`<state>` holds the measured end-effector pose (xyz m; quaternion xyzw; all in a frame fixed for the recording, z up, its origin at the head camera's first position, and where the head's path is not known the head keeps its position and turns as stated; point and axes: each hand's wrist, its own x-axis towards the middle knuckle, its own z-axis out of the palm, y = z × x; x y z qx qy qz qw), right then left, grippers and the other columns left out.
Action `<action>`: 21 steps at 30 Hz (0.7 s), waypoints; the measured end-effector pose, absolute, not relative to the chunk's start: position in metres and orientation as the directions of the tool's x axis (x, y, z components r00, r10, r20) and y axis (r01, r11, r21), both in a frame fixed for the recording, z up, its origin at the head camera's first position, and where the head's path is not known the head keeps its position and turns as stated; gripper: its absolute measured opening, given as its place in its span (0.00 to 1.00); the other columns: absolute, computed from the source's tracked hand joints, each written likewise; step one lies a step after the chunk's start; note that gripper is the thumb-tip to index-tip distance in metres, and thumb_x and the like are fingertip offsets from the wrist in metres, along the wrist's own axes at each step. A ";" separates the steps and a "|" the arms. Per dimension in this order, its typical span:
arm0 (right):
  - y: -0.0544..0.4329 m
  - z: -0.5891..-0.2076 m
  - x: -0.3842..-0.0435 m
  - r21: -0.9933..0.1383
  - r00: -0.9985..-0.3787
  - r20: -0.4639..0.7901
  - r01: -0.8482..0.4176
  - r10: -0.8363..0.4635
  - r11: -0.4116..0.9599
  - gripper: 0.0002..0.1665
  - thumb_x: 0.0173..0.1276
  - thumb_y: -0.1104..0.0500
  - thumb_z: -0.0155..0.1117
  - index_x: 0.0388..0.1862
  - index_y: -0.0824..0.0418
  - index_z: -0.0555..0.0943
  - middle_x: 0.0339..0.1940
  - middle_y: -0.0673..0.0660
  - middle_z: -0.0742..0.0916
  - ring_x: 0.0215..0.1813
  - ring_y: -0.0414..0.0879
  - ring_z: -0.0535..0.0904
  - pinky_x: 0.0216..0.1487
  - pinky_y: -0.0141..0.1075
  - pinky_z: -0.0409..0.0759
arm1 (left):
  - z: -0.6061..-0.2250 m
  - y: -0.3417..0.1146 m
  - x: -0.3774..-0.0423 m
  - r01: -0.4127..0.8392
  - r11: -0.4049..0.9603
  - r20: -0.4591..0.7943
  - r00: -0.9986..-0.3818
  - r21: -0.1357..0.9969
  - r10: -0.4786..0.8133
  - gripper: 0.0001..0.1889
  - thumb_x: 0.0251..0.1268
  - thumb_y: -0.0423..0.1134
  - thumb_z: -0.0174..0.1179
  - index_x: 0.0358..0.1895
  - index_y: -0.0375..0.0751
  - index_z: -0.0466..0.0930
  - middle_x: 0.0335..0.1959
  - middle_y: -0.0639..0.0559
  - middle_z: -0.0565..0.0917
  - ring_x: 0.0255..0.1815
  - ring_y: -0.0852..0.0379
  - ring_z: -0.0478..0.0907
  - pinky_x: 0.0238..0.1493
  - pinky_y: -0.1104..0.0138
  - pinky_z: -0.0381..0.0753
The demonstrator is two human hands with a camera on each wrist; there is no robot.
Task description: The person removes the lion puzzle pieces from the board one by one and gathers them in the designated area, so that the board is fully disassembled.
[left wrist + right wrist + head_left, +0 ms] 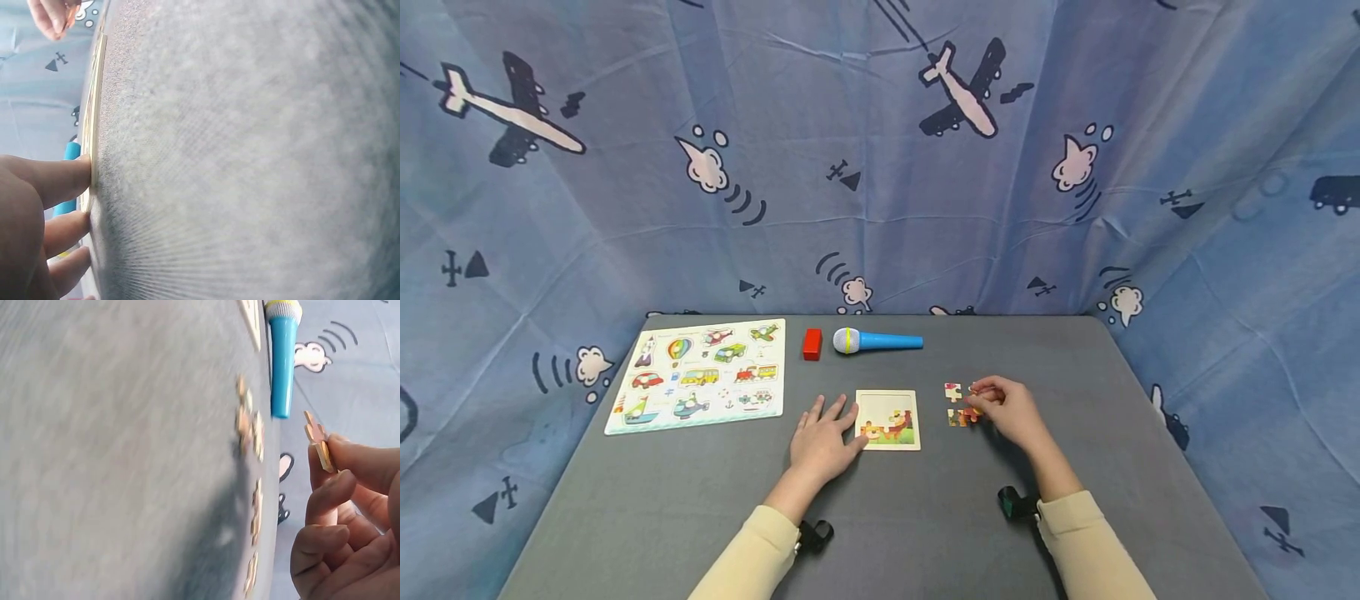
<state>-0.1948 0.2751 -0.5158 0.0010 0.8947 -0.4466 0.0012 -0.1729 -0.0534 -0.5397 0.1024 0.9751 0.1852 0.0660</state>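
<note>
The puzzle tray (886, 394), with some pieces fitted along its near side, lies under the thumb of the left hand (823, 446), whose fingers are spread beside its left edge. To the right of the tray, the right hand (1006, 408) pinches a puzzle piece (320, 447) between thumb and finger, near a few loose pieces (952, 392). Beyond the tray lie a blue toy microphone (891, 342) and a red block (812, 344), and left of it a picture board (721, 396).
</note>
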 end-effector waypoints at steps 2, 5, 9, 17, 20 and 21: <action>0.280 -0.518 -0.194 -0.787 -1.000 -0.018 0.021 0.011 0.617 0.14 0.70 0.58 0.69 0.49 0.67 0.84 0.36 0.58 0.90 0.33 0.45 0.84 0.30 0.35 0.80 | -0.540 -0.053 -0.173 0.176 0.910 -0.089 -0.971 0.375 0.224 0.33 0.67 0.61 0.61 0.73 0.56 0.72 0.78 0.53 0.66 0.82 0.40 0.52 0.78 0.44 0.56; 0.287 -0.520 -0.193 -0.763 -0.999 -0.039 0.049 0.030 0.644 0.13 0.69 0.57 0.70 0.47 0.65 0.84 0.34 0.57 0.90 0.32 0.45 0.83 0.29 0.36 0.78 | -0.539 -0.053 -0.173 0.176 0.911 -0.088 -0.971 0.373 0.223 0.33 0.67 0.61 0.61 0.73 0.57 0.72 0.78 0.53 0.66 0.82 0.40 0.52 0.78 0.44 0.56; 0.292 -0.524 -0.193 -0.726 -0.997 -0.059 0.071 0.041 0.684 0.11 0.69 0.57 0.70 0.44 0.64 0.84 0.32 0.56 0.90 0.30 0.43 0.82 0.29 0.36 0.76 | -0.539 -0.053 -0.173 0.177 0.914 -0.089 -0.971 0.365 0.224 0.33 0.67 0.62 0.61 0.73 0.57 0.72 0.78 0.53 0.65 0.82 0.40 0.51 0.78 0.44 0.56; 0.296 -0.530 -0.195 -0.657 -0.992 -0.116 0.108 0.042 0.746 0.11 0.67 0.56 0.72 0.42 0.62 0.84 0.31 0.52 0.89 0.31 0.42 0.80 0.34 0.36 0.75 | -0.539 -0.053 -0.173 0.179 0.914 -0.094 -0.969 0.364 0.228 0.33 0.67 0.61 0.60 0.74 0.56 0.71 0.78 0.53 0.65 0.82 0.40 0.51 0.78 0.44 0.56; 0.296 -0.531 -0.196 -0.632 -0.993 -0.103 0.105 0.051 0.767 0.12 0.67 0.55 0.72 0.41 0.63 0.84 0.30 0.52 0.89 0.31 0.43 0.80 0.35 0.37 0.75 | -0.539 -0.053 -0.173 0.180 0.914 -0.097 -0.969 0.363 0.229 0.33 0.67 0.61 0.60 0.74 0.56 0.71 0.78 0.53 0.65 0.82 0.40 0.51 0.78 0.43 0.56; 0.296 -0.531 -0.196 -0.623 -0.994 -0.095 0.100 0.052 0.776 0.12 0.67 0.55 0.72 0.41 0.63 0.84 0.30 0.52 0.89 0.31 0.43 0.80 0.36 0.38 0.76 | -0.539 -0.053 -0.173 0.179 0.914 -0.097 -0.969 0.363 0.228 0.33 0.67 0.61 0.60 0.73 0.57 0.71 0.78 0.53 0.65 0.82 0.40 0.51 0.78 0.44 0.56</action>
